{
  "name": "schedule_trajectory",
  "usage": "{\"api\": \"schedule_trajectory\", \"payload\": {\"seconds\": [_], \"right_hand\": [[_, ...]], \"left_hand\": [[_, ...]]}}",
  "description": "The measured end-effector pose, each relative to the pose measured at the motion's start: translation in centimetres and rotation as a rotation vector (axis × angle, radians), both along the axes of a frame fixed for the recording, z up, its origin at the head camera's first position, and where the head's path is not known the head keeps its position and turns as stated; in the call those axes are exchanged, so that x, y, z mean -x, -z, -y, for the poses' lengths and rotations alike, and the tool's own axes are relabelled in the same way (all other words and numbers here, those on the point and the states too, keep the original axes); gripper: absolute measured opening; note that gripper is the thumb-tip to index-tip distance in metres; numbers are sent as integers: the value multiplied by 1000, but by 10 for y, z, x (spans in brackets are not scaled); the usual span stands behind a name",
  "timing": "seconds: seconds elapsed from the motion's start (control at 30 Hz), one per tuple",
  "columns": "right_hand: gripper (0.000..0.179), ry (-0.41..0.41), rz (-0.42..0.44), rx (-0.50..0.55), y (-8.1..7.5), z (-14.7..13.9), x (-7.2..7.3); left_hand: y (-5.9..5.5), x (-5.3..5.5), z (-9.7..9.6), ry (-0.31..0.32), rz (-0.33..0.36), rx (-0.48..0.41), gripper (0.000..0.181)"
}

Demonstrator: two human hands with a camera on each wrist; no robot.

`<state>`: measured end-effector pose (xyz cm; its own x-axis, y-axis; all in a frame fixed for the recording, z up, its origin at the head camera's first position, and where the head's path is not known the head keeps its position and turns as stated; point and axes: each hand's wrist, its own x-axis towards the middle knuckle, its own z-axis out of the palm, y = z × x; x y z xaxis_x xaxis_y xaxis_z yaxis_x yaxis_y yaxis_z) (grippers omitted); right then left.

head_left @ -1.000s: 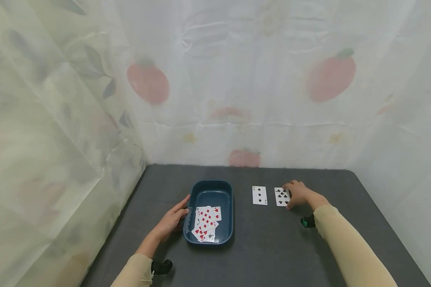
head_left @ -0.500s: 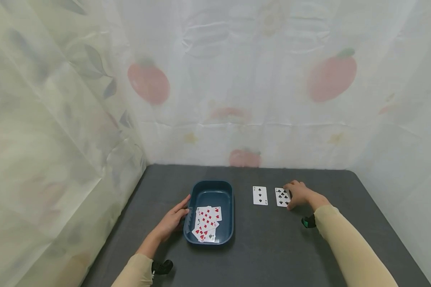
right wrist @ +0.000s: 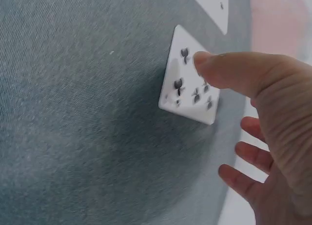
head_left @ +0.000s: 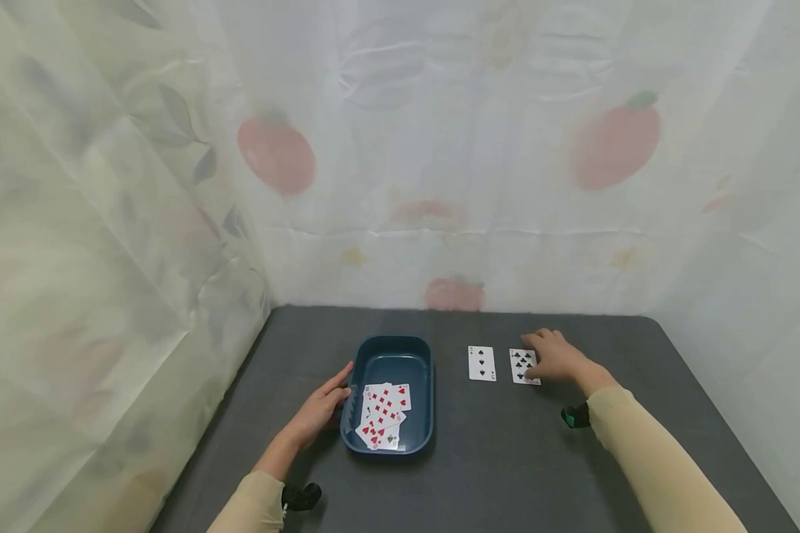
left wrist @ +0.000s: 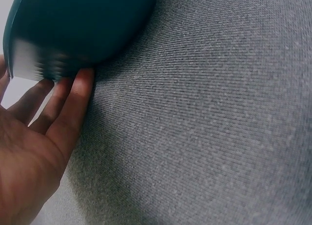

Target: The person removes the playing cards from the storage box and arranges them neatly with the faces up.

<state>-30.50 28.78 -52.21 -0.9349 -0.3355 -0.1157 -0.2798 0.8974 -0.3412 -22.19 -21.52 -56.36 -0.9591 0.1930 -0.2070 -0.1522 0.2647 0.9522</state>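
Observation:
My right hand (head_left: 555, 357) is over a white playing card of clubs (head_left: 521, 363) that lies face up on the dark table. In the right wrist view the thumb overlaps this clubs card (right wrist: 187, 81), while the other fingers are spread beyond its far side. To its left lies a three of spades (head_left: 482, 363), also face up. My left hand (head_left: 316, 414) rests against the left side of a dark blue rectangular tray (head_left: 429, 400). Its fingertips touch the outer wall of the tray (left wrist: 73, 30) in the left wrist view, fingers extended.
Several face-up playing cards (head_left: 383, 414), mostly red suits, lie overlapping in the near half of the tray. The dark grey table (head_left: 480, 466) ends at a white printed curtain (head_left: 507, 185) behind, with curtains on both sides as well.
The right hand has loosened and shifted slightly; its fingers have spread and the thumb now overlaps the clubs card. The left hand, tray and cards stay where they were.

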Motion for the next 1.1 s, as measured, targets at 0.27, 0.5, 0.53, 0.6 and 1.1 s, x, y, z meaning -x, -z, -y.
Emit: {"api": "schedule_trajectory", "payload": {"seconds": [0.27, 0.5, 0.53, 0.6, 1.1], "right_hand": [[78, -110, -122, 4, -21, 34, -3], [76, -229, -176, 49, -29, 74, -8], [77, -242, -175, 64, -30, 81, -8], [78, -277, -180, 82, -31, 95, -10], [81, -513, -129, 7, -24, 198, -30]], "left_hand": [[-2, 0, 1, -15, -4, 13, 54], [-1, -1, 1, -21, -1, 14, 54], [-1, -1, 0, -21, -1, 13, 54], [-2, -2, 0, -23, -2, 11, 54], [-3, 3, -4, -20, 45, 3, 56]]}}
